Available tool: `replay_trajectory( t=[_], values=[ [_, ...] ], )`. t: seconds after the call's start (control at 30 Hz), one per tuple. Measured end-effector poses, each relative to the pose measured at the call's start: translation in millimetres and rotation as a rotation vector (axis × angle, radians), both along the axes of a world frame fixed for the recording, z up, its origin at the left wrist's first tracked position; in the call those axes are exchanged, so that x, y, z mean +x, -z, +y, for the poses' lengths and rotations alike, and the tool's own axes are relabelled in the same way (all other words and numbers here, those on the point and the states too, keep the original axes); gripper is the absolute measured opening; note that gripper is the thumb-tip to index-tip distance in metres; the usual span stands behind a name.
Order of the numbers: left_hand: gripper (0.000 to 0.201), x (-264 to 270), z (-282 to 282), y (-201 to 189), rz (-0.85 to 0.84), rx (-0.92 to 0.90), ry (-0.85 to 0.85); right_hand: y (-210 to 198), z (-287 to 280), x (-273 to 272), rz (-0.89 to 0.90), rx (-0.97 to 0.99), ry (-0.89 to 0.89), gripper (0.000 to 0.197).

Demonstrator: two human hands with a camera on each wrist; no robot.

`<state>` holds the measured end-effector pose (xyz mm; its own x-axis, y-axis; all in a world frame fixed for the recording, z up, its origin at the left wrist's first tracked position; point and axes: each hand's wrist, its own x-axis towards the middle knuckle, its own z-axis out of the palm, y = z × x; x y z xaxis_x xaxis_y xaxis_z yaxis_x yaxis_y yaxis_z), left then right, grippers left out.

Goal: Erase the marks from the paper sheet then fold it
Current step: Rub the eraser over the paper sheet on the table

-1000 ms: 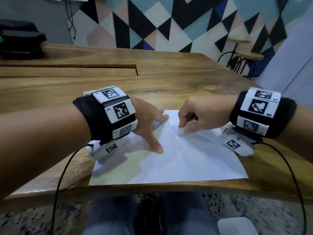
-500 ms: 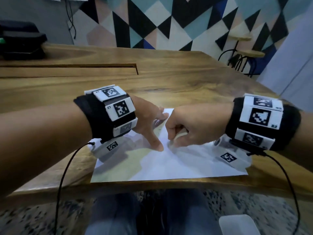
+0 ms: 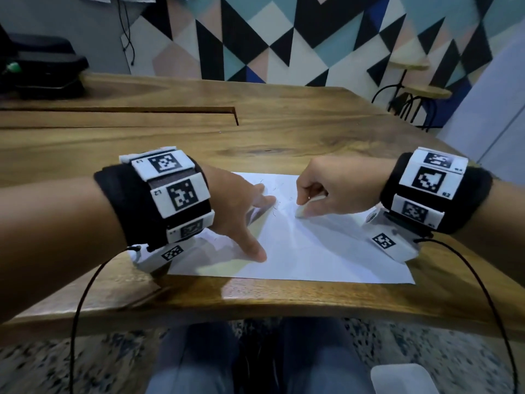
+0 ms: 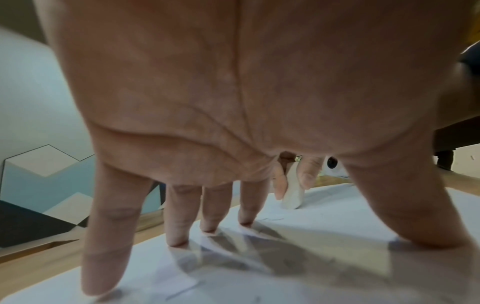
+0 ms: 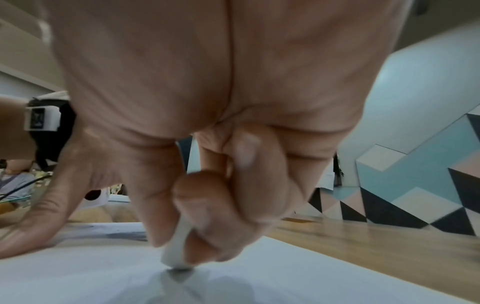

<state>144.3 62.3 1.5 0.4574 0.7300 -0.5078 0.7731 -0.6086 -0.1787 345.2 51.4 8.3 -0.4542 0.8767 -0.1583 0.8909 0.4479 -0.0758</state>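
From the head view, the flat white paper sheet point(image 3: 312, 251) lay unfolded near the wooden table's point(image 3: 284, 132) front edge, faint pencil marks point(image 3: 272, 191) left near its far edge; the right hand point(image 3: 335, 189) had shifted rightward since the previous frame. In the left wrist view, the left hand point(image 4: 233, 102) pressed spread, straight fingers on the sheet. In the right wrist view, the right grip pinched a small white eraser point(image 5: 176, 255) against the paper, so folding had not begun.

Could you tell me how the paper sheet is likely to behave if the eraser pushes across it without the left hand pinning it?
The paper sheet looks thin and flat, so probably floppy and light. On the smooth wooden table it would likely slide or buckle under the eraser; the left hand presses it with spread fingers.
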Motion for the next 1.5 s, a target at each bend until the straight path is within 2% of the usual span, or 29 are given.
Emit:
replay_trajectory(
  t=[0.2,0.3,0.37,0.5,0.67,0.7,0.8,0.83,0.9,0.97,1.03,1.1,1.17,1.27,1.43,1.5],
  values=[
    [0.108,1.6,-4.1,5.3,0.002,-0.034,0.002,3.7,-21.8,-24.6,0.049,-0.138,-0.164,0.023],
    [0.113,2.7,-7.8,8.8,0.006,-0.025,0.009,-0.4,-6.9,-23.6,-0.064,-0.017,-0.149,0.023],
    [0.114,3.1,-9.3,9.3,0.001,-0.023,0.016,-3.0,-3.0,-21.6,-0.08,0.0,-0.115,0.023],
    [0.097,2.0,-10.7,7.6,-0.04,-0.059,0.01,1.2,-25.2,-36.8,-0.015,-0.128,-0.247,0.02],
    [0.116,4.5,-12.3,8.9,0.003,-0.013,0.014,-2.3,-2.9,-23.9,-0.054,-0.013,-0.116,0.021],
    [0.112,4.0,-12.7,8.2,0.0,-0.02,0.012,-1.9,-6.3,-27.3,-0.046,-0.031,-0.128,0.02],
    [0.081,4.1,-14.2,5.5,-0.073,-0.056,0.021,0.9,-26.6,-43.9,-0.023,-0.132,-0.253,0.016],
    [0.081,3.9,-14.0,6.4,-0.073,-0.053,0.028,0.2,-24.8,-43.8,-0.024,-0.134,-0.256,0.016],
    [0.105,3.5,-14.1,9.5,-0.015,-0.019,0.03,-3.0,-8.8,-34.5,-0.061,-0.079,-0.173,0.018],
    [0.117,4.5,-13.9,10.0,0.008,0.012,0.021,-4.7,-0.2,-26.2,-0.082,-0.04,-0.101,0.02],
    [0.109,4.7,-13.1,8.8,-0.001,-0.007,0.017,-1.5,-9.5,-30.7,-0.065,-0.069,-0.148,0.016],
    [0.092,5.5,-13.0,7.7,-0.04,-0.034,0.033,1.4,-26.4,-37.9,-0.04,-0.133,-0.239,0.014],
    [0.102,5.3,-11.2,9.7,-0.015,-0.028,0.04,0.4,-19.8,-32.1,-0.053,-0.121,-0.228,0.018],
    [0.116,5.9,-12.9,9.2,0.027,0.002,0.008,-3.8,0.3,-14.1,-0.072,-0.004,-0.072,0.025],
    [0.105,7.4,-10.2,8.5,0.004,-0.036,0.023,3.8,-33.0,-27.5,0.001,-0.141,-0.228,0.018],
    [0.112,7.3,-9.6,9.1,0.033,-0.031,0.013,2.7,-20.9,-18.0,-0.012,-0.093,-0.183,0.023]
  ],
)
